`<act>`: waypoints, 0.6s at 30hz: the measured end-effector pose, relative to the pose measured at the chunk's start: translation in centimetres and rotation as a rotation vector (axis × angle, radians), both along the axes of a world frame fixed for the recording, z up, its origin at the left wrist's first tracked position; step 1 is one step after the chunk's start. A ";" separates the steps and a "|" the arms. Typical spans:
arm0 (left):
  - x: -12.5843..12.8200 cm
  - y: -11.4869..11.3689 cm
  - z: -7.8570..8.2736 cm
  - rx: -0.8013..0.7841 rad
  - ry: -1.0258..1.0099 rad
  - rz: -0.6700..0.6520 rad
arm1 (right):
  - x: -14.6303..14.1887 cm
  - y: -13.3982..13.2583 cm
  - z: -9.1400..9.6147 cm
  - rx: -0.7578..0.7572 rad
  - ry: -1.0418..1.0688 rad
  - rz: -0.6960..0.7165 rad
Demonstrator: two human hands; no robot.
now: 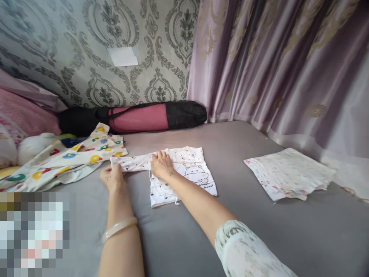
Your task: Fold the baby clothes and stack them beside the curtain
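Note:
A small white baby shirt [198,173] with a cartoon animal and a dotted print lies partly folded on the grey bed sheet. Its one sleeve stretches out to the left, and my left hand [113,177] pinches the end of that sleeve. My right hand [161,164] lies across the place where the sleeve meets the body, palm down on the cloth with its fingers stretched out. A thin tie string hangs off the near edge of the shirt. A pale bangle sits on my left forearm.
A stack of folded baby clothes [290,173] lies on the right. Garments with a colourful print [66,157] are spread at the left, beside a white plush [36,146]. A black and pink rolled bag [138,117] runs along the wall; a curtain [245,57] hangs behind.

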State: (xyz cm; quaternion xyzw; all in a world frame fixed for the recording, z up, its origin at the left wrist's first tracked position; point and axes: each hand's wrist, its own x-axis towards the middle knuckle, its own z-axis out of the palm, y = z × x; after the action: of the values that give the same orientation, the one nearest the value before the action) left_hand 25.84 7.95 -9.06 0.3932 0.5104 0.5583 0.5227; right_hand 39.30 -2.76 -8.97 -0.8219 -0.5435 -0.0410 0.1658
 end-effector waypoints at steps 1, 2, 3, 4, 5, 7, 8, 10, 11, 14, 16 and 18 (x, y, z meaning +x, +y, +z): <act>0.1 0.0 0.2 -0.071 -0.044 0.064 | 0.0 0.1 -0.1 0.001 -0.002 -0.003; 0.3 0.0 0.5 -0.136 -0.086 0.127 | -0.1 0.2 -0.1 -0.002 -0.002 -0.007; 0.3 -0.1 0.9 -0.176 -0.150 0.143 | -0.1 0.3 0.0 -0.007 -0.001 -0.011; 0.4 -0.1 1.2 -0.189 -0.233 0.105 | -0.2 0.4 0.0 -0.015 0.002 -0.015; 0.3 -0.2 1.6 -0.192 -0.314 0.046 | -0.2 0.4 0.2 -0.026 0.007 -0.018; 0.2 -0.4 2.2 -0.188 -0.443 -0.085 | -0.3 0.5 0.5 -0.056 0.020 -0.022; 0.1 -0.5 2.5 -0.188 -0.493 -0.143 | -0.3 0.6 0.7 -0.074 0.027 -0.024; -0.1 -0.7 3.1 -0.188 -0.577 -0.220 | -0.4 0.8 1.0 -0.112 0.039 -0.031; -0.2 -0.9 3.4 -0.193 -0.610 -0.242 | -0.4 0.9 1.1 -0.129 0.043 -0.035; 0.1 -1.5 4.3 -0.218 -0.677 -0.291 | -0.5 1.3 1.3 -0.158 0.060 -0.052; 0.7 -1.8 4.8 -0.222 -0.696 -0.307 | -0.4 1.6 1.6 -0.173 0.100 -0.059; 1.4 -2.0 5.2 -0.197 -0.682 -0.318 | 0.0 1.8 2.1 -0.176 0.221 -0.056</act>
State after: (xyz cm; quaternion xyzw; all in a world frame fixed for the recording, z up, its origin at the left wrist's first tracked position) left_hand 27.25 5.99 -3.87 0.2071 0.2912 0.5175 0.7775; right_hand 39.29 -0.93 -6.86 -0.8475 -0.5004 0.0929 0.1509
